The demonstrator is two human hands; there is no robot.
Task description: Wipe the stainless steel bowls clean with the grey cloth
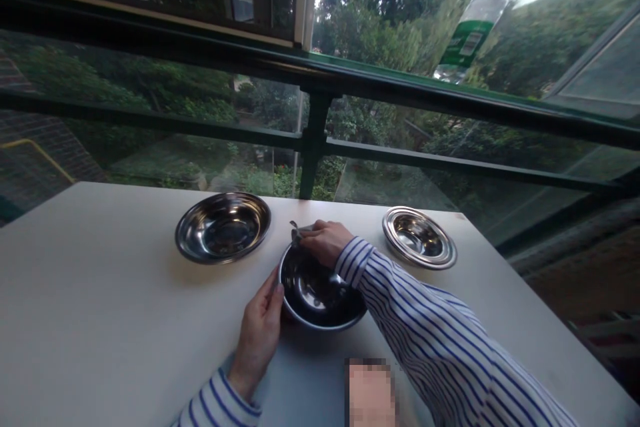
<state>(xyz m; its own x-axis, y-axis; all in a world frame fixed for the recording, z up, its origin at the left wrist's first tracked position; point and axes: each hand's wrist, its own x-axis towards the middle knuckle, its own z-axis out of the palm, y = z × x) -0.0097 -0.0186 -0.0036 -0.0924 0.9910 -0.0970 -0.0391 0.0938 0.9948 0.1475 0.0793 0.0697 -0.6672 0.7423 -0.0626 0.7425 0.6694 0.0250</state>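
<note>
A shiny metal bowl (320,293) is in front of me, between my two hands. My left hand (263,320) is closed on its left rim, with the thumb on the near side and the fingers partly hidden behind the bowl's wall. Over the far rim reaches my right hand (327,240), its fingers closed on a thin, greyish-white cloth (303,232) pressed at the bowl's far left edge. Whether it is cloth or paper is hard to make out. My right forearm covers part of the bowl's right side.
On the white table (125,313), a wide metal bowl (223,230) stands at the back left and a stack of smaller metal dishes (419,238) at the back right. Behind runs a dark green railing (315,133). A plastic bottle (470,37) stands on its top. A pixelated patch hides something below.
</note>
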